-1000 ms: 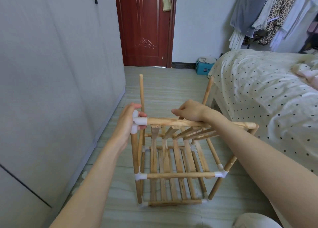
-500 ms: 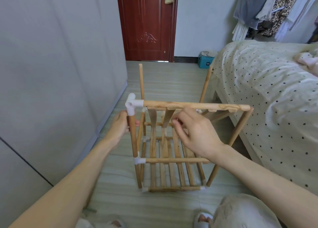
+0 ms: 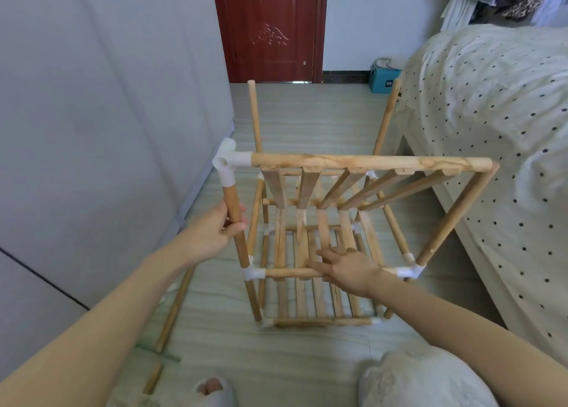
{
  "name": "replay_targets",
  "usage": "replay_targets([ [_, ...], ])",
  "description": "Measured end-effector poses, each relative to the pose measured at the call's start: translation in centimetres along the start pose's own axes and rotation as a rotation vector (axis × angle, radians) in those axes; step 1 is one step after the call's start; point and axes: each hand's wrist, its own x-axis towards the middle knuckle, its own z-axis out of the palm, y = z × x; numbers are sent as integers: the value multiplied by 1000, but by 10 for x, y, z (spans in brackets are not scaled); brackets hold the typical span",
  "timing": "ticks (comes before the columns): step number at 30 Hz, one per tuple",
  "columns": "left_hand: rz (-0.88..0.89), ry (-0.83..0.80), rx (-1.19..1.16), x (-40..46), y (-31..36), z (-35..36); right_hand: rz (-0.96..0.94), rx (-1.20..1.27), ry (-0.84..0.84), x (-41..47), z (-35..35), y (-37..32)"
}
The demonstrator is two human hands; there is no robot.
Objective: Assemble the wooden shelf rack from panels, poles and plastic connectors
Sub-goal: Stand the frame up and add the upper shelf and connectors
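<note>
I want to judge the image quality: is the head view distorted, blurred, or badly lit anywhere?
In the head view, wide-angle distortion bends the bed outward; light is soft and even, without glare; the rack and both hands, left hand and right hand, look sharp; the bottom edge is softer.

We see the rack [image 3: 322, 237] on the floor [image 3: 307, 123], bed [image 3: 491, 129] right of it, door [image 3: 270, 28] behind, loose poles [image 3: 172, 311] left.

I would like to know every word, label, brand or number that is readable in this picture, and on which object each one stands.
No text here can be read.
Teal box by the door: it carries a small white label, too small and blurred to read.
Wooden rack, white connector, door: no writing shows.
</note>
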Motion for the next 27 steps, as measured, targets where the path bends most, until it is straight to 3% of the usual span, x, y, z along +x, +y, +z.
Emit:
replay_targets([
  [5, -42, -27, 58, 11, 6, 1, 60, -70, 158, 2, 6, 4],
  [9, 49, -61, 91, 13, 25, 30, 311, -35, 75, -10, 8, 21],
  [12, 98, -180, -5, 15, 49, 64, 646, 261, 103, -23, 8, 39],
  [15, 183, -292, -8, 20, 72, 94, 862, 890, 295, -32, 9, 47],
  [18, 182, -402, 17, 27, 90, 108, 842, 1176, 398, -40, 13, 37],
  [22, 135, -398, 244, 43, 79, 108, 689, 1282, 429, -60, 23, 22],
  [27, -86, -410, 527, 63, 33, 105, 552, 1279, 391, -73, 31, 20],
])
